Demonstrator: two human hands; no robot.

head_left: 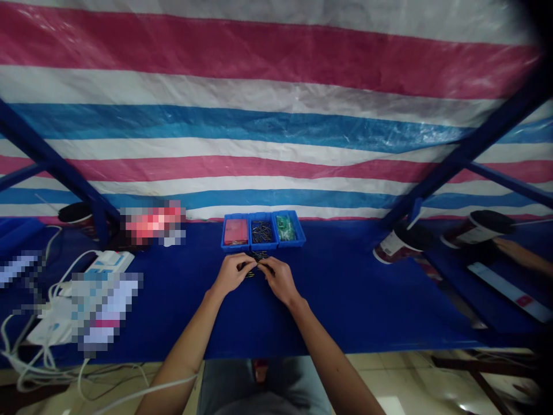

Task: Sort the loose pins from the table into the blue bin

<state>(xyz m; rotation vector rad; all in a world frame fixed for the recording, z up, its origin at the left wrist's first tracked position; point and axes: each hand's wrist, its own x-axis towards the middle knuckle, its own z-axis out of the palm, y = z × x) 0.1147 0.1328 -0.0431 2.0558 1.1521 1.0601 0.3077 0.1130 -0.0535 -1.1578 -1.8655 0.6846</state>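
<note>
My left hand (233,272) and my right hand (279,279) meet over the blue table, thumbs and fingertips pinched close together. Whatever sits between the fingers is too small and covered to make out. Just beyond the fingertips lie several small dark, thin pieces (259,254). A bit of yellow (249,275) shows beneath my left fingers. Three small blue bins stand side by side past my hands. Flat pinkish-red pieces (235,230) fill the left one, dark screw-like pieces (261,231) the middle one, and green pieces, perhaps in clear plastic (286,227), the right one.
A white power strip (108,268) with tangled cables and a blurred-out item lies on the left. Dark lidded cups (400,242) stand to the right. At far right, another person's hand (521,253) is near a phone-like slab (510,291). Blue frame bars slant up both sides.
</note>
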